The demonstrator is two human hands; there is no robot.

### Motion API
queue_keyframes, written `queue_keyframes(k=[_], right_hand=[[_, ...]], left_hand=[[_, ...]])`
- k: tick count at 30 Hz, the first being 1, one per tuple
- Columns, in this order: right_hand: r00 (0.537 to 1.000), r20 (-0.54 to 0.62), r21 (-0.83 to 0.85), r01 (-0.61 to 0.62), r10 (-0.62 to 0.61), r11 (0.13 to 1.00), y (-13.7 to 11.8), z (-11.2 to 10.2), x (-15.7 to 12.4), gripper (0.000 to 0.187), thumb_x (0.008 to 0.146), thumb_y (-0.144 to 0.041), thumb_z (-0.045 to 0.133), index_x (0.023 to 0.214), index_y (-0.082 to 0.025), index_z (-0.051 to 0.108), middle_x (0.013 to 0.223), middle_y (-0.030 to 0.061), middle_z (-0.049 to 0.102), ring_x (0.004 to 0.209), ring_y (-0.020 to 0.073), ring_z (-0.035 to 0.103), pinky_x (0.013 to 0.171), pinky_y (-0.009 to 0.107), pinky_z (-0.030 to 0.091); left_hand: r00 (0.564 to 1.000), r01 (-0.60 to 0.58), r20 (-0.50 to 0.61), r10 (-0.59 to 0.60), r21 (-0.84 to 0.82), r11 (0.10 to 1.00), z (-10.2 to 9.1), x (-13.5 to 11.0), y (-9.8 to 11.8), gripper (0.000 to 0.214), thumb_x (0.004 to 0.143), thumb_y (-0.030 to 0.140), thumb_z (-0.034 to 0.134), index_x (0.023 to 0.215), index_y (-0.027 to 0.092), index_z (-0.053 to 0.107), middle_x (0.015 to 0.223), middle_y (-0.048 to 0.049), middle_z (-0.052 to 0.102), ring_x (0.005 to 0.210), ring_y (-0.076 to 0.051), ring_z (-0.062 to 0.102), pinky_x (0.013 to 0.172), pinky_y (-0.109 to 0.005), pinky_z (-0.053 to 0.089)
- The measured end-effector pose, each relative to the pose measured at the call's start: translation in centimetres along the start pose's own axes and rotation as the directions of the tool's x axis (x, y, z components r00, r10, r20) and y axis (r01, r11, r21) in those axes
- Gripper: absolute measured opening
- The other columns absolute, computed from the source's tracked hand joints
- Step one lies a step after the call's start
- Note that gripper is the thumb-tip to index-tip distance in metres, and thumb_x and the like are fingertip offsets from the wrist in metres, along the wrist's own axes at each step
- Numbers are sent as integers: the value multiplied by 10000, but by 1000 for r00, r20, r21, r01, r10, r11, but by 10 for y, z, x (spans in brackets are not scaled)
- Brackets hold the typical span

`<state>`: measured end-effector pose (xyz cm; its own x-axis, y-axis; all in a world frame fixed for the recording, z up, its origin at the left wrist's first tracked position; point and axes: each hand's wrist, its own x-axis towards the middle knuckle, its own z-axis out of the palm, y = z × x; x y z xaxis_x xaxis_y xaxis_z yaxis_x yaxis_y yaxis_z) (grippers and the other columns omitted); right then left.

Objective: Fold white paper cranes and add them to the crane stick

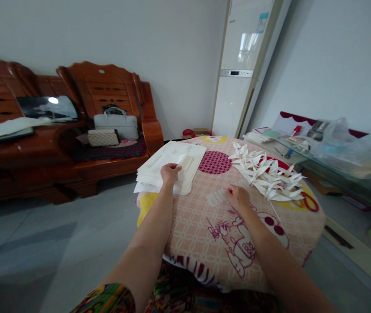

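A pile of white printed paper sheets or envelopes (161, 158) lies at the left of the round, cloth-covered table. Over it, my left hand (170, 173) is closed in a pinch, and a pale, see-through strip (187, 164) shows at its fingertips. My right hand (238, 198) hovers low over the middle of the cloth with fingers curled together; what they hold, if anything, is too small to make out. Beside those fingers lie several whitish strips (216, 198). Further right rests a heap of folded white paper pieces with pointed ends (265, 174).
The patterned tablecloth (201, 230) covers the table. At right stands a glass-topped stand (338, 158) bearing a plastic bag (345, 137) and papers (259, 135). Wooden chairs (107, 91) with a grey handbag (116, 126) are at left. A tall white air conditioner (234, 100) stands behind.
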<state>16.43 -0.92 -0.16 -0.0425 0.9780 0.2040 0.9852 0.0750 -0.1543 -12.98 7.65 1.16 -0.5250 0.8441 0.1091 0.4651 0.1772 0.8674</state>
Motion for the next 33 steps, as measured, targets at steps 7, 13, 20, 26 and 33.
queue_keyframes(k=[7, 13, 20, 26, 33], right_hand=[[1000, 0, 1, -2, 2, 1000, 0, 0, -1, 304, 970, -349, 516, 838, -186, 735, 813, 82, 757, 714, 174, 631, 608, 297, 266], [1000, -3, 7, -8, 8, 1000, -1, -2, -2, 300, 967, -345, 521, 826, -189, 735, 799, 77, 753, 698, 168, 618, 602, 294, 261], [1000, -2, 3, -7, 7, 1000, -1, -2, -1, 305, 963, -355, 522, 827, -193, 742, 788, 75, 746, 691, 168, 609, 599, 296, 256], [1000, -3, -3, -4, 4, 1000, 0, 0, -1, 301, 963, -351, 524, 838, -186, 743, 788, 77, 741, 694, 169, 607, 600, 296, 253], [1000, 10, 13, -2, 2, 1000, -1, -2, -1, 298, 965, -346, 525, 836, -184, 738, 773, 72, 735, 681, 166, 597, 603, 290, 259]], left_hand=[[1000, 0, -14, 0, 10, 1000, -2, -3, 2, 226, 761, 242, 714, 952, 141, 781, 903, -68, 779, 795, -188, 698, 704, -257, 465], [1000, -9, -20, 10, 47, 999, -3, -6, 5, 226, 775, 234, 693, 971, 156, 774, 942, -71, 779, 832, -191, 698, 723, -260, 470], [999, -41, -9, 41, 66, 997, 2, -6, 2, 225, 762, 295, 731, 941, 165, 772, 913, -69, 775, 805, -178, 687, 712, -260, 459], [998, -63, 1, 63, 50, 997, -1, -8, 4, 253, 773, 368, 727, 914, 164, 775, 879, -70, 776, 786, -177, 686, 676, -255, 449], [999, -46, -17, 48, 80, 996, -4, -7, 4, 214, 763, 268, 683, 897, 146, 798, 832, -104, 773, 813, -236, 695, 699, -281, 456]])
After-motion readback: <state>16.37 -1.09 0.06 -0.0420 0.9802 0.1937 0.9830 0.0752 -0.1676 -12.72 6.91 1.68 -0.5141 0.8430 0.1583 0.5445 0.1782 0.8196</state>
